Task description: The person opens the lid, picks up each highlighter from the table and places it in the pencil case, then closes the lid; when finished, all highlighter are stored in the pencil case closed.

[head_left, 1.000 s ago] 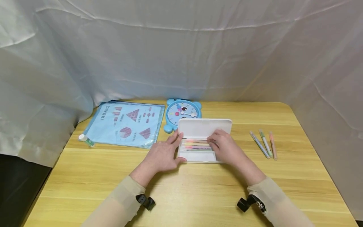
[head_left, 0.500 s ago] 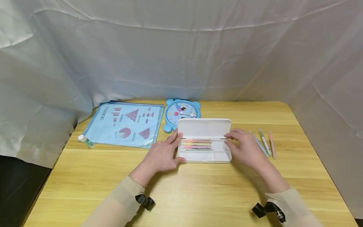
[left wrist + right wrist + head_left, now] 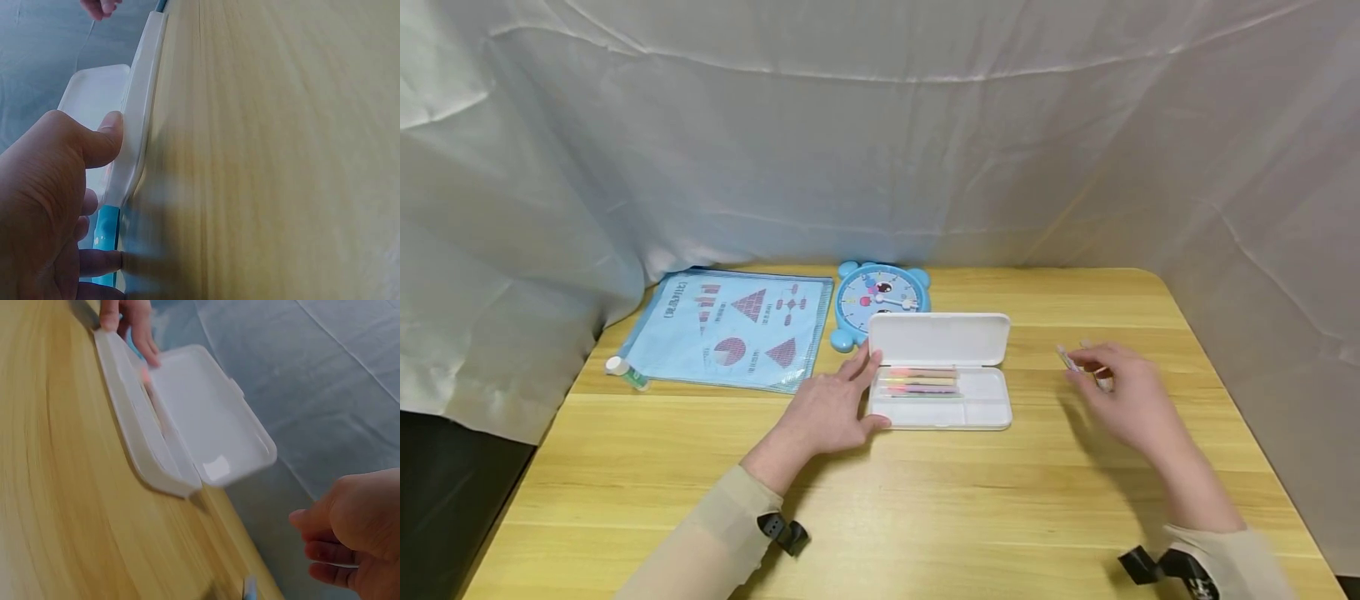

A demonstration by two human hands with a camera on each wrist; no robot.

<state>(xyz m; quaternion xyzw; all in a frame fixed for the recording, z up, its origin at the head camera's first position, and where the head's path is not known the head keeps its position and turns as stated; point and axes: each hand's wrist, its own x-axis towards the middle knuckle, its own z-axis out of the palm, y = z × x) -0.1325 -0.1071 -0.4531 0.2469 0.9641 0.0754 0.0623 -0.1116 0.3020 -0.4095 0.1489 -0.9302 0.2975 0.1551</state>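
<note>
A white pencil case (image 3: 987,411) lies with its lid (image 3: 940,337) raised on the table. Several coloured pens (image 3: 922,382) are in its long upper compartment. My left hand (image 3: 829,410) holds the case's left end, thumb at the front corner and fingers at the side and back; the left wrist view shows the thumb (image 3: 106,140) against the white edge. On the right, my right hand (image 3: 1123,392) is over the loose pens, fingers loosely bent. One pen (image 3: 1067,358) pokes out beside the fingertips; the others are mostly covered. In the right wrist view nothing shows between the fingers.
A blue toy clock (image 3: 880,297) lies right behind the case, partly hidden by the lid. Left of it is a blue printed document bag (image 3: 737,325), with a glue stick (image 3: 627,372) by its lower left corner. Grey cloth (image 3: 880,150) hangs behind the table.
My right hand has left the pens inside the case and moved right, to above the loose pens. My left hand stays at the case's left end.
</note>
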